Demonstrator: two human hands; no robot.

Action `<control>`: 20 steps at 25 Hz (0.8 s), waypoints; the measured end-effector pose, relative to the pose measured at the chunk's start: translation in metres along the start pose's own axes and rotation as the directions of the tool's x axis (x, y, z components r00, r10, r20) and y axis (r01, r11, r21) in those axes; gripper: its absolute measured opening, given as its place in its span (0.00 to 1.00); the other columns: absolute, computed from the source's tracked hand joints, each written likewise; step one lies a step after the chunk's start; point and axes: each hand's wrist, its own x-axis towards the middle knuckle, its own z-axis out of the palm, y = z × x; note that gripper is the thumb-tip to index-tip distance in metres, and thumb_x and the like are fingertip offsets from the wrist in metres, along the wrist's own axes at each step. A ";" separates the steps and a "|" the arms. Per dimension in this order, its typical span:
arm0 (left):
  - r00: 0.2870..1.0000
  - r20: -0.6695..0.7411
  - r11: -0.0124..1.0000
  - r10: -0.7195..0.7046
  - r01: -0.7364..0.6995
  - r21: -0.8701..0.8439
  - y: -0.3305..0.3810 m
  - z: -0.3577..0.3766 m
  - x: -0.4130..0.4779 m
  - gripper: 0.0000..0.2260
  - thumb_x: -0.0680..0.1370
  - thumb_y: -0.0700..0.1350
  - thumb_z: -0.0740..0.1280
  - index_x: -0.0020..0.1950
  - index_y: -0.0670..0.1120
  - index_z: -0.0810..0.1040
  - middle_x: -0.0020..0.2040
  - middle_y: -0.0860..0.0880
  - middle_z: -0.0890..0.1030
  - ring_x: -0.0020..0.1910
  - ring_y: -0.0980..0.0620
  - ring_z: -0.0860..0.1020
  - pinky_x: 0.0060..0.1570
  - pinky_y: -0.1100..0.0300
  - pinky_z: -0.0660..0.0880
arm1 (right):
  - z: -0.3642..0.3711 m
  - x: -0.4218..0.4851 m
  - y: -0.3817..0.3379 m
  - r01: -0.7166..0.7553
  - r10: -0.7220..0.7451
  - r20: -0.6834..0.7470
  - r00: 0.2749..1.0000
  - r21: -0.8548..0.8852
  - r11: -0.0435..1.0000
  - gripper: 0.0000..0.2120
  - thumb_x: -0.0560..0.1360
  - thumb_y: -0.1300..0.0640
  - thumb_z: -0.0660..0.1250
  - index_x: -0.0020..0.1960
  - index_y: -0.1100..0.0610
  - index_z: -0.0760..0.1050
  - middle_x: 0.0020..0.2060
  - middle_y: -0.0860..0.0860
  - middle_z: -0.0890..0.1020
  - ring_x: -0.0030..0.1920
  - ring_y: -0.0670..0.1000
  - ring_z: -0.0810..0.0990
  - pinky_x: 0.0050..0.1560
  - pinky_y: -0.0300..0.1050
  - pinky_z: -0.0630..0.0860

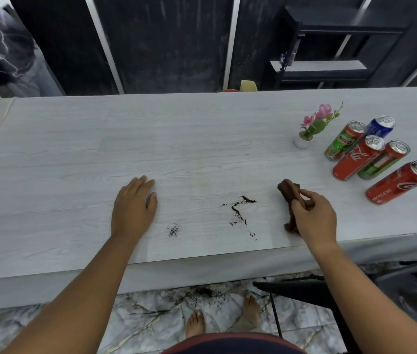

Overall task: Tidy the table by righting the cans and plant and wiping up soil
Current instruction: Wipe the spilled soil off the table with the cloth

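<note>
Dark soil (238, 212) lies in thin streaks near the front of the white table (202, 139), with a smaller speck patch (174, 230) to its left. My right hand (314, 217) grips a bunched brown cloth (290, 192) just right of the soil, held slightly off the surface. My left hand (133, 203) rests flat, palm down, left of the soil. At the far right a small plant (312, 126) with pink flowers stands upright in a white pot. Beside it stand several cans: a Milo can (344, 140), a blue can (380, 127), a Coca-Cola can (358, 158), a green and red can (383, 159) and a red can (399, 182).
The table's front edge (202, 261) runs just below my hands. Soil is scattered on the marble floor (202, 293) near my bare feet. A black chair (304, 290) stands under the table at the right. Dark shelves (330, 47) stand behind the table.
</note>
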 end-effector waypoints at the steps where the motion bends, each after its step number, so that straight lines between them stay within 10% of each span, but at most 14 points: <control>1: 1.000 -0.001 1.000 0.000 0.000 0.000 0.000 0.000 0.000 0.19 0.86 0.46 0.66 0.78 0.44 0.77 0.80 0.43 0.75 0.82 0.42 0.69 0.81 0.40 0.64 | 0.001 0.006 0.003 -0.001 0.001 0.002 1.000 -0.086 0.996 0.15 0.81 0.56 0.70 0.67 0.53 0.82 0.51 0.52 0.80 0.47 0.54 0.80 0.46 0.47 0.75; 5: 1.000 -0.011 1.000 0.004 -0.004 0.003 -0.001 0.001 0.000 0.19 0.86 0.46 0.66 0.77 0.44 0.78 0.80 0.43 0.75 0.82 0.42 0.69 0.81 0.40 0.64 | 0.028 -0.004 -0.012 0.115 -0.100 0.071 0.992 -0.253 0.961 0.10 0.82 0.59 0.69 0.60 0.62 0.83 0.49 0.57 0.77 0.43 0.60 0.79 0.44 0.51 0.76; 13: 1.000 -0.018 1.000 0.004 -0.004 -0.001 -0.001 0.001 0.000 0.19 0.86 0.45 0.67 0.77 0.45 0.78 0.79 0.43 0.76 0.81 0.42 0.70 0.81 0.41 0.64 | 0.084 -0.052 -0.062 0.381 -0.339 0.350 0.873 -0.056 0.923 0.11 0.83 0.60 0.68 0.63 0.55 0.85 0.47 0.50 0.76 0.43 0.51 0.80 0.45 0.47 0.80; 20: 1.000 -0.001 1.000 -0.009 0.009 -0.003 -0.001 0.001 0.001 0.19 0.86 0.47 0.66 0.77 0.46 0.78 0.80 0.45 0.75 0.82 0.43 0.69 0.81 0.41 0.64 | 0.072 0.041 -0.093 0.343 -0.300 0.253 0.920 -0.149 0.927 0.17 0.82 0.59 0.67 0.68 0.50 0.84 0.54 0.51 0.81 0.54 0.56 0.82 0.52 0.50 0.80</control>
